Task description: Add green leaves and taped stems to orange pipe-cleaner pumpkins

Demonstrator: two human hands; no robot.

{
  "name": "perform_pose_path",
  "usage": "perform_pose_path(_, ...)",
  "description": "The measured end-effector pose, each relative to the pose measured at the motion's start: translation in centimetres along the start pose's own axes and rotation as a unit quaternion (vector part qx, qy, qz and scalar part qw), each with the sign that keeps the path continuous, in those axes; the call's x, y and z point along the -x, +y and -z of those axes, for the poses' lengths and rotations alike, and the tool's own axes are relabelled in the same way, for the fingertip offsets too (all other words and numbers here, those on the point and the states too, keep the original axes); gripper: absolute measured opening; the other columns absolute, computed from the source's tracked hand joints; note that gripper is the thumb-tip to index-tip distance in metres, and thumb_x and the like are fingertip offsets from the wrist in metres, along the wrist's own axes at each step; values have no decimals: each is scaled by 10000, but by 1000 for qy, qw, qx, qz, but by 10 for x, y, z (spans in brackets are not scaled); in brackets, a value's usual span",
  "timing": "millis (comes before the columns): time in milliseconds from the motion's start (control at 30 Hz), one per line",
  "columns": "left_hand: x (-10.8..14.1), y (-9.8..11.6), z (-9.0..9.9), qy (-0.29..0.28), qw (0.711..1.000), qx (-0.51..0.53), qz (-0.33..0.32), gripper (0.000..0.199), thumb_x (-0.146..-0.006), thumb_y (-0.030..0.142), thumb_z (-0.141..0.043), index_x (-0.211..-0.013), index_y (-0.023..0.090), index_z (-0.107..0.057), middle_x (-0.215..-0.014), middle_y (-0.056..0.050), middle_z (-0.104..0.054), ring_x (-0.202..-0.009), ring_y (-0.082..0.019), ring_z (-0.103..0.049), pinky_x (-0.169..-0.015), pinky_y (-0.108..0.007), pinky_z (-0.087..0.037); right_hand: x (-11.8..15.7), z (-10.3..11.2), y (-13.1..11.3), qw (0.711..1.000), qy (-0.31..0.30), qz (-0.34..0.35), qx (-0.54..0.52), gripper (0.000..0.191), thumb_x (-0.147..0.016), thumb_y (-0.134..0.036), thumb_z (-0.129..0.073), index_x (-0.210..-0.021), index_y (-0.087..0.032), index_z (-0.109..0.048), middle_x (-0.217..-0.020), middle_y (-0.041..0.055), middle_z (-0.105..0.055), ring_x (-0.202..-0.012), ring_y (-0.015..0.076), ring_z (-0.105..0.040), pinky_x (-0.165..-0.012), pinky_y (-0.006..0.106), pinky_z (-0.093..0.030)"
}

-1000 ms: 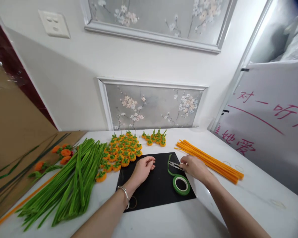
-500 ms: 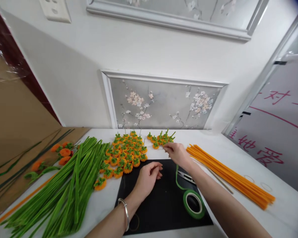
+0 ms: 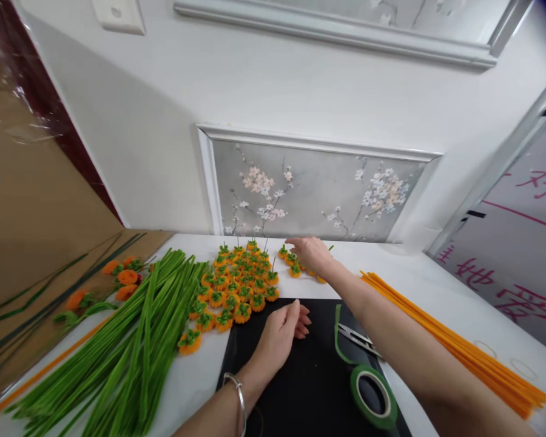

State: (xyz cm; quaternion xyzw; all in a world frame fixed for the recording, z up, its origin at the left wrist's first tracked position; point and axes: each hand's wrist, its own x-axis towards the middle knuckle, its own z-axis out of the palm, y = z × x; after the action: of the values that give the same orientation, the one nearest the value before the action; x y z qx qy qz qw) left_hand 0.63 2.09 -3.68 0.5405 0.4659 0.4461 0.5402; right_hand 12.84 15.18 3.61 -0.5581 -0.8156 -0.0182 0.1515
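My left hand (image 3: 282,334) hovers over a black mat (image 3: 295,388), its fingers loosely curled and apart from the thumb, with nothing visible in it. Farther back, my right hand (image 3: 313,252) reaches over a small group of orange fuzzy pumpkin-like pieces with green tops (image 3: 295,270). Its fingertips are drawn together beside the back of that group; whatever they hold is hidden. A larger cluster of the same orange pieces (image 3: 241,282) sits left of it. Green tape (image 3: 374,397) lies on the mat's right side, its loose end near metal snips (image 3: 359,340).
Green pipe cleaners (image 3: 131,340) are piled on the left and orange pipe cleaners (image 3: 455,346) on the right, partly behind my right forearm. Finished orange flowers (image 3: 127,277) lie at the far left by cardboard (image 3: 36,194). A wall (image 3: 173,176) closes off the back.
My right hand has moved farther back over the small group, covering more of it. The left hand has loosened a little and stays over the mat. The view has shifted slightly.
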Motion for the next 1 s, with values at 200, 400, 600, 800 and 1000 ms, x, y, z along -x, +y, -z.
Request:
perform_pose_path(200, 0, -7, 1, -16, 1000, -3, -18, 508, -859, 549, -413, -850, 91, -631, -724, -75, -620, -595, -136, -559, -575, -268, -456, -39, -13, -16, 987, -92, -15, 131, 304, -903, -302, -543, -1170, -157, -541, -1164, 83, -570, -973, 204, -593, -813, 408, -509)
perform_pose_path(400, 1, -8, 1, -26, 999, -27, -23, 492, -874, 526, -395, -854, 101, -643, -728, -71, -628, -600, -140, -575, -568, -263, -462, -45, -28, -19, 973, -133, -3, 191, 309, -901, -300, -547, -1171, -150, -541, -1165, 88, -570, -974, 206, -593, -812, 406, -509)
perform_pose_path(600, 1, -8, 1, -33, 999, -29, -32, 452, -867, 507, -417, -828, 120, -647, -715, -61, -638, -592, -142, -583, -552, -250, -467, -41, -31, -19, 970, -140, 11, 198, 302, -902, -299, -545, -1169, -157, -542, -1165, 85, -570, -974, 204, -593, -812, 402, -510)
perform_pose_path(800, 1, -5, 0, -32, 999, -23, -33, 348, -839, 430, -499, -764, 132, -663, -685, -52, -646, -564, -134, -577, -535, -237, -465, -17, -21, -16, 979, -107, 30, 174, 296, -904, -301, -543, -1162, -155, -546, -1157, 83, -574, -964, 200, -596, -809, 401, -511)
perform_pose_path(1000, -4, -7, 1, -9, 999, 19, -29, 240, -776, 335, -585, -868, 126, -661, -731, -53, -642, -574, -126, -580, -555, -251, -481, 26, 13, -12, 993, -3, 22, 113, 251, -961, -290, -412, -1025, -187, -632, -962, 75, -658, -931, 199, -607, -861, 362, -410)
